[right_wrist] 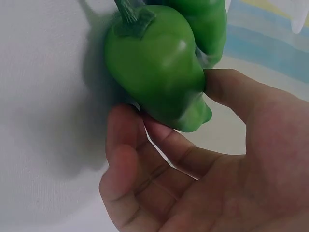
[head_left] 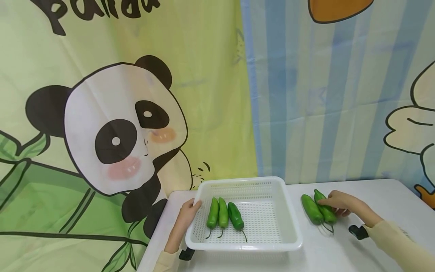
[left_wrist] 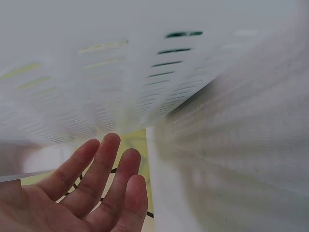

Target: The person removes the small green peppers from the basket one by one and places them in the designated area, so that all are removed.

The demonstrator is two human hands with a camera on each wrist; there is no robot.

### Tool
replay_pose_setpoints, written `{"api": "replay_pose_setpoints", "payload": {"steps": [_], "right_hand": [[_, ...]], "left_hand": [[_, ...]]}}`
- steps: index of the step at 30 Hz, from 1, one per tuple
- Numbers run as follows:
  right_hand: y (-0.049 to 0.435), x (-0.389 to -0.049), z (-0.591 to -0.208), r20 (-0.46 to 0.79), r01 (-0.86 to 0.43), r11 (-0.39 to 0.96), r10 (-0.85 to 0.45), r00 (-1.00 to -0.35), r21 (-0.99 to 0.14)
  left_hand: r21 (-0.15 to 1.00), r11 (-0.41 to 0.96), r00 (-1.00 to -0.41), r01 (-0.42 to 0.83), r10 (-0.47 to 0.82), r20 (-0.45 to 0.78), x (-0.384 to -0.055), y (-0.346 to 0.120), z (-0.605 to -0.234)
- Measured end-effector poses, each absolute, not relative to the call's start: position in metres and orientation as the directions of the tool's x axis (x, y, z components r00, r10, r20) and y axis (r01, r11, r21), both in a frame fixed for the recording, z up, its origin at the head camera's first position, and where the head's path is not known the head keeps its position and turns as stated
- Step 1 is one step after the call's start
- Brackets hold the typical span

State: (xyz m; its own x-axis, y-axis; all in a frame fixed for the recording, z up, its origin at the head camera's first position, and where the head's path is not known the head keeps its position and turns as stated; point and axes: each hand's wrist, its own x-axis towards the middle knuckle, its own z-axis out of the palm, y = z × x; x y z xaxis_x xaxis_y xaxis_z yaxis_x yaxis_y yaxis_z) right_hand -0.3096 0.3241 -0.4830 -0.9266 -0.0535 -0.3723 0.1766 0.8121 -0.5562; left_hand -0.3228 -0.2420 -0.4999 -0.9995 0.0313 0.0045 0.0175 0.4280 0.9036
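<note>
The held pepper (head_left: 329, 217), green and glossy, lies to the right of the white basket (head_left: 244, 247), with its stem toward the operator's side. I have the right hand (head_left: 341, 202) on it: the grip is clamped on the pepper, thumb on the side facing the basket, fingers curled at the opposite side. Whether the pepper's underside touches the counter (head_left: 401, 206), I can't tell from my feeds. Just beside it, between it and the basket, is the second pepper (head_left: 310, 208), turned much the same way.

My left hand (head_left: 188, 214) is at the basket's left side. Its grip is on the basket, thumb over the rim and the other fingers spread along the outside, as my left wrist feed shows; I can't tell how firmly they press.

Inside the basket, toward its left, I count three peppers: a left pepper (head_left: 213, 214) and a middle pepper (head_left: 222, 214) close together, and a darker right pepper (head_left: 235, 215) at a slant. Their stems point to the basket's near side. The basket has slotted walls and a perforated floor.

Behind the basket hangs a curtain (head_left: 217, 94), with a panda (head_left: 112, 98) to the basket's left and blue stripes to its right.
</note>
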Motion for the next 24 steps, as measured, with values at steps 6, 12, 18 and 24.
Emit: {"api": "replay_pose_setpoints", "payload": {"steps": [6, 12, 18, 24], "right_hand": [[0.3207, -0.3128, -0.4836, -0.384, 0.196, 0.813, -0.036, -0.922, -0.548], [0.3213, -0.3137, -0.4842, -0.387, 0.192, 0.820, -0.038, -0.921, -0.539], [0.3248, -0.3140, -0.4842, -0.381, 0.177, 0.835, -0.041, -0.924, -0.520], [0.3274, -0.3095, -0.4821, -0.373, 0.159, 0.838, -0.057, -0.926, -0.522]], "left_hand": [[0.898, 0.441, -1.000, 0.015, 0.024, 0.005, -0.3225, -0.2414, -0.5004], [0.903, 0.430, -1.000, 0.017, 0.031, 0.005, -0.3225, -0.2404, -0.4998], [0.905, 0.425, -0.999, 0.026, 0.035, 0.013, -0.3226, -0.2411, -0.4993], [0.906, 0.422, -0.999, 0.031, 0.040, 0.015, -0.3228, -0.2422, -0.5003]]}}
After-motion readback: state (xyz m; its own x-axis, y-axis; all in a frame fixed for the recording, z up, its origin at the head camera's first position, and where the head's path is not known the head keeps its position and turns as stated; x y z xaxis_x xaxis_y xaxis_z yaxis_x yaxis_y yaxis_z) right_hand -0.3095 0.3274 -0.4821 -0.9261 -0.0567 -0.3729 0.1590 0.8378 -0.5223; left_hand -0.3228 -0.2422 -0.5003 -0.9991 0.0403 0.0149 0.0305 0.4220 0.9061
